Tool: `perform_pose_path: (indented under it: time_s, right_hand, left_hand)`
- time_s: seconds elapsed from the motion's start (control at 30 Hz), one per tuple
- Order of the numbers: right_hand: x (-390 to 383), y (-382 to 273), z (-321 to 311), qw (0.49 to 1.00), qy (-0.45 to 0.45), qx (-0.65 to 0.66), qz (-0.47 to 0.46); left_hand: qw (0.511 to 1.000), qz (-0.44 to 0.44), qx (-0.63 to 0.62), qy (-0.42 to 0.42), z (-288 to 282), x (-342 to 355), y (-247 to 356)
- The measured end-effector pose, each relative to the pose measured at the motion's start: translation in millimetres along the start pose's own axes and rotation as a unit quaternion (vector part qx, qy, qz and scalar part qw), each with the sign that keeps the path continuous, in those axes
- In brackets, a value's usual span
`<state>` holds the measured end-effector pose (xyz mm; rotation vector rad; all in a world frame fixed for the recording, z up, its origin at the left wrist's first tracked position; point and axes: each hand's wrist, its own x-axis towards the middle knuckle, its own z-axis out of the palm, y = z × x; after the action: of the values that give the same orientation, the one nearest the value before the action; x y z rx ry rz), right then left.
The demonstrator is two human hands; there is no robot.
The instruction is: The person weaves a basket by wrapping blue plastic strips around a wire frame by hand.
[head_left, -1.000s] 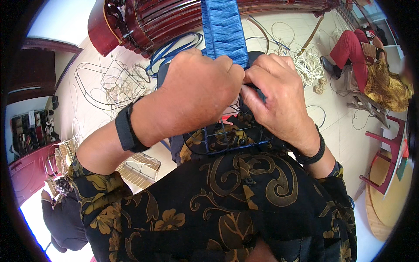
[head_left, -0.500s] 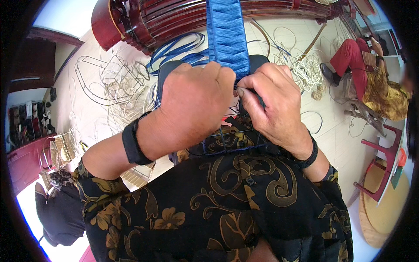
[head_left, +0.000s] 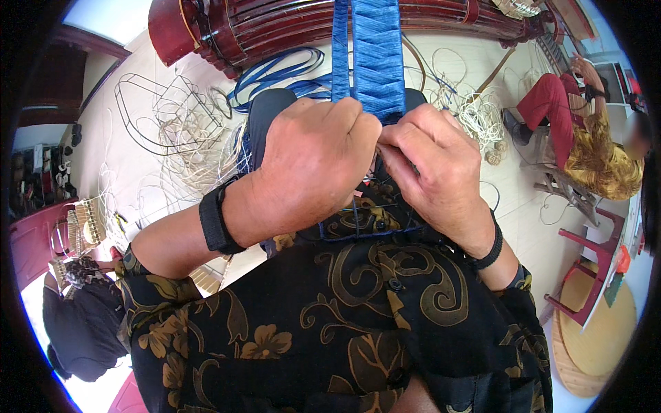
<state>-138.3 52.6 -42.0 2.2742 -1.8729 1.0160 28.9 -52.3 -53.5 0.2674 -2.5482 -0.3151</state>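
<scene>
A wide blue band (head_left: 377, 58) with slanting overlapped wraps runs up and away from me between my knees. Beside its left edge lies a narrow blue strap (head_left: 340, 51), whose near end passes behind the knuckles of my left hand (head_left: 313, 155). That hand is closed around the strap, its fingertips hidden. My right hand (head_left: 437, 165) pinches with thumb and forefinger at the band's near end, close against my left; what lies in the pinch is hidden. Below both hands, a thin wire frame (head_left: 372, 236) with a blue-covered edge rests on my lap.
A dark red wooden bench (head_left: 289, 34) stands ahead. Loose blue strapping (head_left: 275, 72) and tangled pale cord (head_left: 189, 151) lie on the floor at left, more pale cord (head_left: 478, 113) at right. A seated person (head_left: 585, 131) is at right, another person (head_left: 79, 330) at lower left.
The blue band has shifted slightly right, and a gap now shows between it and the narrow strap. My hands have drawn closer together, with the right pinch a little higher.
</scene>
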Motion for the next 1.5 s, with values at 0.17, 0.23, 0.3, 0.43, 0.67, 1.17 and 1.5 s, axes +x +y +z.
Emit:
perform_pose_path:
  time_s: [0.17,0.23,0.3,0.43,0.67,1.17,1.5]
  right_hand:
    - [-5.6,4.3,3.0,0.998,0.016,-0.022,-0.062]
    - [-8.9,9.3,9.4,0.994,0.048,-0.029,-0.097]
    - [-11.0,8.8,9.1,0.992,0.043,-0.049,-0.110]
    - [-14.3,10.8,9.8,0.984,0.044,-0.090,-0.144]
    - [-19.4,8.6,6.6,0.981,0.039,-0.112,-0.156]
    - [-27.2,4.7,-1.8,0.987,-0.017,-0.097,-0.125]
    - [-28.0,-2.9,-2.3,0.992,-0.035,-0.084,-0.086]
  left_hand:
    - [0.974,-0.031,-0.225,-0.009,-5.3,-5.3,-18.4]
    - [0.953,-0.067,-0.290,-0.053,-17.6,-1.5,-25.7]
    - [0.895,-0.225,-0.375,-0.086,-20.1,1.9,-26.3]
    - [0.759,-0.392,-0.503,-0.131,-25.0,15.1,-32.2]
    - [0.719,-0.401,-0.507,-0.255,-17.0,24.7,-43.1]
    - [0.672,-0.436,-0.528,-0.281,-12.0,34.0,-43.3]
    - [0.664,-0.437,-0.513,-0.323,-9.3,41.5,-48.3]
